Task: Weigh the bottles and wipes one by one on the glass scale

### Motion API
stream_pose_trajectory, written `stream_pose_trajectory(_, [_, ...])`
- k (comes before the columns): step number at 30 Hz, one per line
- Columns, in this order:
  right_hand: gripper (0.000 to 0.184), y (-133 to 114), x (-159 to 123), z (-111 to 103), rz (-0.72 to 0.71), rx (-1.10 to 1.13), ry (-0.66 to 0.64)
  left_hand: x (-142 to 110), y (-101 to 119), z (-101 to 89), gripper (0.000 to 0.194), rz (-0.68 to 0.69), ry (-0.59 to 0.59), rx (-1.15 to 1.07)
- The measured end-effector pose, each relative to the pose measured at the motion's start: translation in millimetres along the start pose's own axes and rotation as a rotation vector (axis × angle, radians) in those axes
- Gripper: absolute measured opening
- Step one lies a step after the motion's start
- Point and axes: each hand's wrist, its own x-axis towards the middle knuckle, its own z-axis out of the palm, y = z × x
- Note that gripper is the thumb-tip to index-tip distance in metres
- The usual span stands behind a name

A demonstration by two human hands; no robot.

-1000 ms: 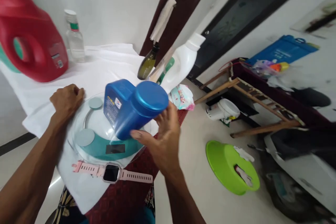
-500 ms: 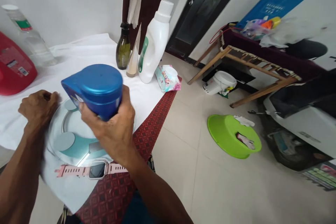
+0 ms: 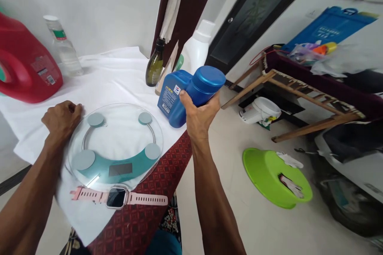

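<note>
My right hand (image 3: 198, 116) grips a blue plastic bottle (image 3: 176, 96) by its neck, just under the wide blue cap. The bottle is tilted, its base at the right edge of the white cloth (image 3: 116, 75). My left hand (image 3: 61, 119) is curled into a loose fist and rests on the cloth at the left rim of a round glass bathroom scale (image 3: 115, 147). Nothing shows in the left hand. A pink smartwatch (image 3: 118, 197) lies flat in front of the scale.
A red jug (image 3: 25, 67) and a clear bottle (image 3: 62, 46) stand at the back left. A dark green bottle (image 3: 154, 65) and a white bottle (image 3: 196, 48) stand behind the blue one. On the floor to the right are a green basin (image 3: 273, 177) and a wooden frame (image 3: 299, 99).
My right hand has carried the blue bottle from over the scale to the right, down to the cloth's edge. The scale is now uncovered. My left hand has stayed by its rim.
</note>
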Motion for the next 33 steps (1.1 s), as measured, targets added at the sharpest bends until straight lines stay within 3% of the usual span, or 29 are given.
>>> stream_pose_trajectory(7, [0.055, 27.6, 0.4, 28.0, 0.037, -0.074, 0.01, -1.9, 0.8, -2.8, 0.037, 0.013, 0.0, 0.037])
stream_pose_trajectory(12, [0.067, 29.1, 2.0, 27.0, 0.098, -0.017, -0.004, -2.6, 1.5, -3.1, 0.036, 0.016, -0.005, 0.037])
stream_pose_trajectory(14, [0.077, 18.7, -10.0, 19.1, 0.039, -0.016, 0.031, -2.9, -0.1, -1.6, 0.036, 0.013, 0.01, 0.043])
stream_pose_trajectory(16, [0.083, 6.1, -31.0, 10.7, -0.097, -0.09, 0.151, -2.2, -3.2, 0.8, 0.034, 0.025, 0.012, 0.008])
stream_pose_trajectory(18, [0.07, -3.9, -54.1, 7.7, -0.242, -0.138, 0.252, -0.6, -6.6, 3.4, 0.031, 0.043, 0.012, -0.067])
stream_pose_trajectory(19, [0.053, -7.0, -63.5, 10.1, -0.279, -0.115, 0.208, 0.2, -8.0, 4.5, 0.029, 0.05, 0.018, -0.075])
stream_pose_trajectory(21, [0.023, -9.1, -72.6, 23.3, -0.24, 0.02, -0.034, 0.7, -9.2, 5.8, 0.027, 0.057, 0.038, -0.078])
stream_pose_trajectory(24, [0.027, -3.0, -60.3, 55.2, -0.054, 0.247, -0.471, -2.7, -8.2, 2.9, 0.024, 0.07, 0.085, -0.102])
stream_pose_trajectory(26, [0.032, 4.9, -44.5, 73.6, 0.011, 0.312, -0.648, -8.0, -7.9, -5.2, 0.025, 0.082, 0.132, -0.147])
stream_pose_trajectory(30, [0.038, 21.5, -31.7, 90.2, 0.072, 0.345, -0.786, -17.8, -13.1, -41.5, 0.028, 0.083, 0.303, -0.223])
stream_pose_trajectory(33, [0.04, 30.2, -37.0, 90.9, 0.085, 0.348, -0.775, -8.0, -17.7, -75.5, 0.04, 0.052, 0.649, -0.266])
